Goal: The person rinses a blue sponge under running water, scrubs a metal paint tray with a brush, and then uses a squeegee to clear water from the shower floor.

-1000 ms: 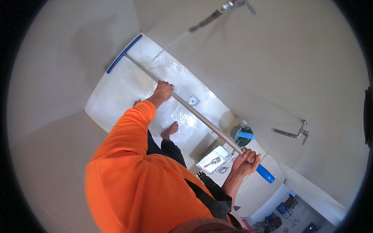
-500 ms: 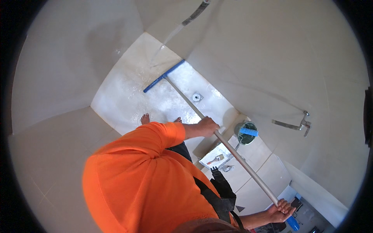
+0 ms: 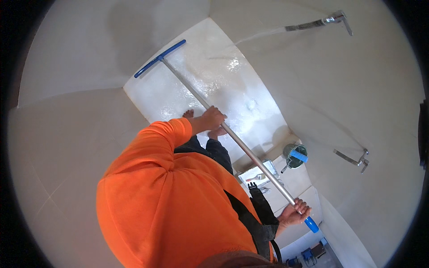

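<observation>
A long floor squeegee (image 3: 241,144) with a blue blade and a pale metal pole slants across the wet white floor. Its blade (image 3: 160,58) lies on the floor near the far left wall. My left hand (image 3: 213,118) is closed round the middle of the pole. Lower down and to the right, my right hand (image 3: 295,211) wraps the pole just above its blue end grip (image 3: 311,224). Both bare feet stand on the wet floor below the left hand.
Water runs from a wall tap with a flexible hose (image 3: 308,26). Another tap (image 3: 355,159) is at the right. A dark green bucket (image 3: 292,156) holding a blue roller stands by the wall, beside a white tray (image 3: 269,169) with a brush. A floor drain (image 3: 251,105) shows faintly under water.
The squeegee blade has gone away from me and leftward, toward the far left wall. Both hands have moved forward with the pole. The view has shifted, so the tap's fitting now shows.
</observation>
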### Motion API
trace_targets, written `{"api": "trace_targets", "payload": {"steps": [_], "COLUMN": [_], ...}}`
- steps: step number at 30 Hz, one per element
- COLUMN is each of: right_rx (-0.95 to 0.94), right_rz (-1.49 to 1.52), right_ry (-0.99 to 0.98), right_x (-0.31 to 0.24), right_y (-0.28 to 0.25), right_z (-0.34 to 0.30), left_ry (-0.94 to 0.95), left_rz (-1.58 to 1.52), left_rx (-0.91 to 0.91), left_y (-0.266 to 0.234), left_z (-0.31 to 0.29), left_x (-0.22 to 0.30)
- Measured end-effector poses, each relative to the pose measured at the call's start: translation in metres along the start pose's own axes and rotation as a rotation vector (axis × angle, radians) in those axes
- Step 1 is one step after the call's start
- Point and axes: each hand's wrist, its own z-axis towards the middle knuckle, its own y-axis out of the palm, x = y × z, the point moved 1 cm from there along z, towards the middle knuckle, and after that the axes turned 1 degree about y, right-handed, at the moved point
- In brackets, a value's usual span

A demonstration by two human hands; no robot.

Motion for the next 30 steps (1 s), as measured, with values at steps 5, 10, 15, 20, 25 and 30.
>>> {"api": "trace_targets", "payload": {"steps": [5, 10, 15, 20, 25, 30], "right_rx": [-0.137, -0.268, -0.373, -0.432, -0.53, -0.646], "right_rz": [-0.011, -0.154, -0.275, -0.329, -0.388, -0.338], "right_ry": [0.147, 0.218, 0.173, 0.006, -0.161, -0.209], "right_x": [0.039, 0.056, 0.019, -0.072, -0.174, -0.238], "right_y": [0.024, 0.043, 0.054, 0.009, -0.012, -0.038], "right_z": [-0.036, -0.071, -0.065, -0.018, 0.006, 0.028], "left_ry": [-0.158, -0.319, -0.388, -0.254, -0.161, -0.033], "left_rz": [0.086, 0.11, -0.039, -0.148, -0.207, -0.261], "left_rx": [-0.112, -0.187, -0.025, 0.096, 0.102, 0.076], "left_y": [-0.003, -0.006, 0.017, 0.066, 0.04, 0.014], "left_z": [-0.037, -0.062, -0.055, 0.0, 0.047, 0.069], "left_x": [-0.048, -0.063, -0.041, 0.048, 0.187, 0.26]}}
